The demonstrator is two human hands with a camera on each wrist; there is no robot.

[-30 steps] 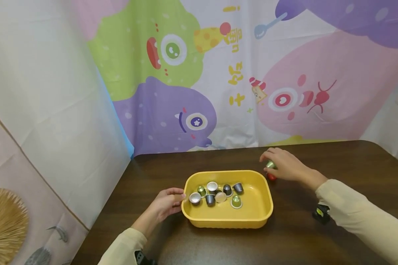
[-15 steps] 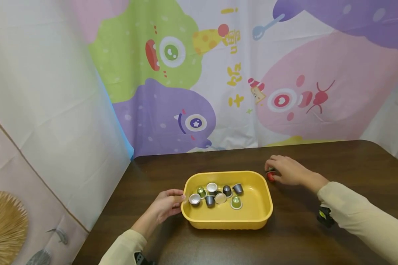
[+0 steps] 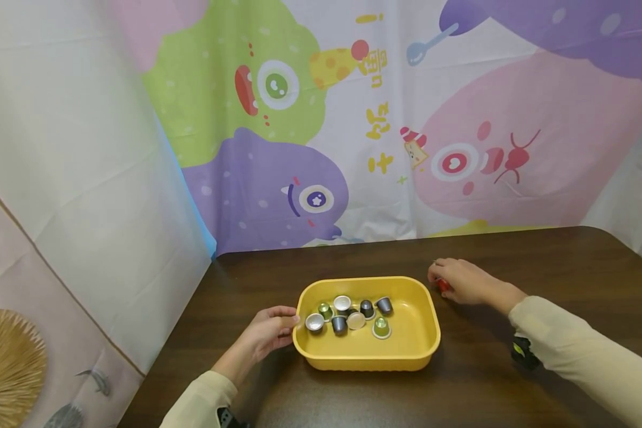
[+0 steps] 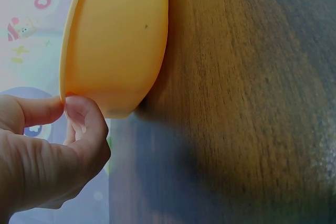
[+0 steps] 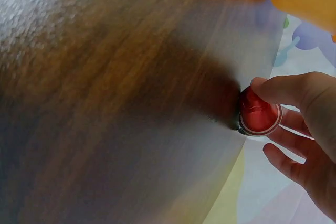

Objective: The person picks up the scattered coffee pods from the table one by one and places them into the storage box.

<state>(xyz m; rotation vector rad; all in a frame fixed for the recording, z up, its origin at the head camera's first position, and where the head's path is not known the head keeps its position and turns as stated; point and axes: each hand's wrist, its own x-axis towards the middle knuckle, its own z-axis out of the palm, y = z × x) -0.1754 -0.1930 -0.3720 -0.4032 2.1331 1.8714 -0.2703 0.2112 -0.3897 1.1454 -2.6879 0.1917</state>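
My left hand [image 3: 270,331] pinches the left rim of a yellow plastic tub [image 3: 366,361]; in the left wrist view thumb and forefinger meet at the tub's edge [image 4: 64,61]. Off the tub's right side, my right hand [image 3: 462,282] is low over the table with a red coffee capsule [image 5: 258,113]. Its thumb lies on the capsule and the fingers curl behind. A dark edge shows beside the red one, and the green capsule seen earlier is hidden. In the tub lie several capsules, among them a green capsule [image 3: 381,327], a dark grey capsule [image 3: 339,324] and a silver-lidded capsule [image 3: 314,321].
The tub stands on a dark wooden table [image 3: 278,389]. Behind the table hangs a cloth with cartoon monsters [image 3: 374,196], and a pale cloth [image 3: 96,178] hangs along the left side.
My right hand has come down and slightly nearer, onto the red capsule; the green capsule in its fingers has gone out of sight. My left hand and the tub have stayed put.
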